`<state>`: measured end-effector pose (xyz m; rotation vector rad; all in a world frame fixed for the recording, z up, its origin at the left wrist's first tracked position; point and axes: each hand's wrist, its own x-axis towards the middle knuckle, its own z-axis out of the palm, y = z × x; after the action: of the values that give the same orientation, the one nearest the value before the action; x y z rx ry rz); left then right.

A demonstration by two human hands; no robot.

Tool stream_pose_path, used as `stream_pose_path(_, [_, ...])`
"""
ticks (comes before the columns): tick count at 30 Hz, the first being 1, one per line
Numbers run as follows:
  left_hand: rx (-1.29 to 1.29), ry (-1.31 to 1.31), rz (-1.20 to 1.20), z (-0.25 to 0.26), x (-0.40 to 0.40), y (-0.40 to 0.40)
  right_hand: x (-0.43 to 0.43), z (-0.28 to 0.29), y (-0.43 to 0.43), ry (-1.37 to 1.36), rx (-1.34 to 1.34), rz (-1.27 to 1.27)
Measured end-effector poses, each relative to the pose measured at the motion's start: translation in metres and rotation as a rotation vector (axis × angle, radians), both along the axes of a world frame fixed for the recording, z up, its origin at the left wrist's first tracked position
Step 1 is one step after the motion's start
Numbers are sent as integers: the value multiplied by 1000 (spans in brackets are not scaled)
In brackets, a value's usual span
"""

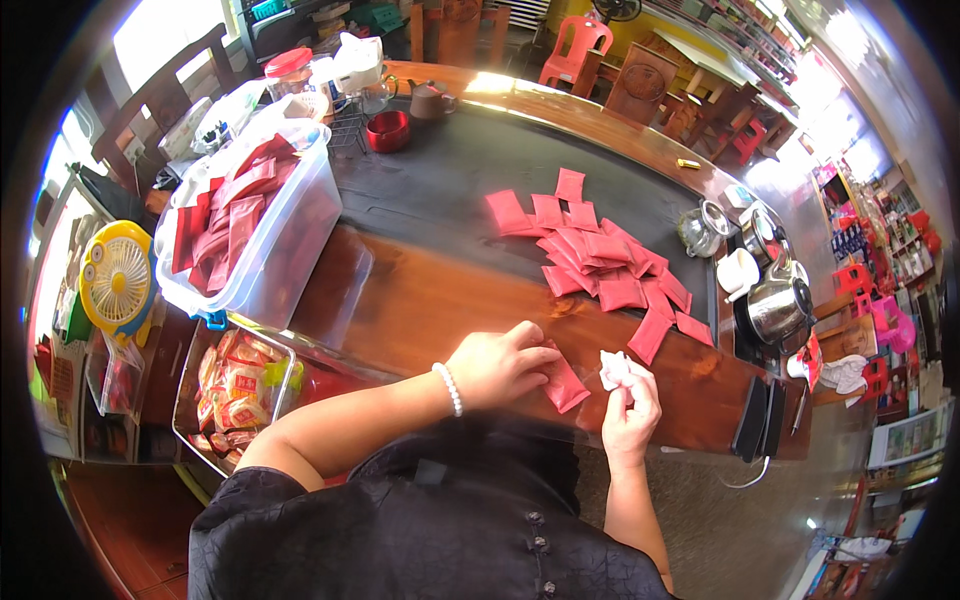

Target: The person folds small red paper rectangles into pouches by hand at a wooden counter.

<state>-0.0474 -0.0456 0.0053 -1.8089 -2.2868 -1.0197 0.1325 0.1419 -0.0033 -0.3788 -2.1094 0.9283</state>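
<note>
My left hand (491,367), with a white bead bracelet (448,388) at the wrist, has its fingers on one end of a small red sachet (564,386) at the front edge of the wooden table. Crumpled white tissue (615,369) is pinched in my right hand (631,420), just right of that sachet. Beyond both hands, a loose pile of similar red sachets (600,251) spreads over the wood and the dark tabletop inset. More red packets (244,202) fill a clear plastic bin (300,247) at the left.
A tray of wrapped snacks (238,386) sits below the bin, beside a yellow fan (118,277). At the right stand a steel kettle (776,307), a white cup (737,271) and a glass teapot (703,227). A red bowl (388,131) and brown teapot (430,101) are at the back.
</note>
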Motion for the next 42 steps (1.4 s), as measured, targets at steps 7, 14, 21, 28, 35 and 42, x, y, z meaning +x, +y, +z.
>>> stream_pose_path(7, [49, -1, -71, -8, -4, 1, -24, 12, -33, -188, 330, 197])
stream_pose_path(14, [64, -22, -71, -7, -2, 2, 3, 9, -15, -237, 249, 161])
stream_pose_path(21, [57, -47, -39, -3, 0, 1, -6, 16, -25, -144, 171, 109])
stream_pose_path(28, [41, -69, -69, -5, -1, 1, -12, 18, -46, -211, 293, 205])
stream_pose_path(35, [88, -44, -33, -6, 1, 2, 3, 20, -34, -226, 263, 199])
stream_pose_path(42, [70, -23, -41, -4, 0, 1, 0, 15, -31, -190, 113, 171])
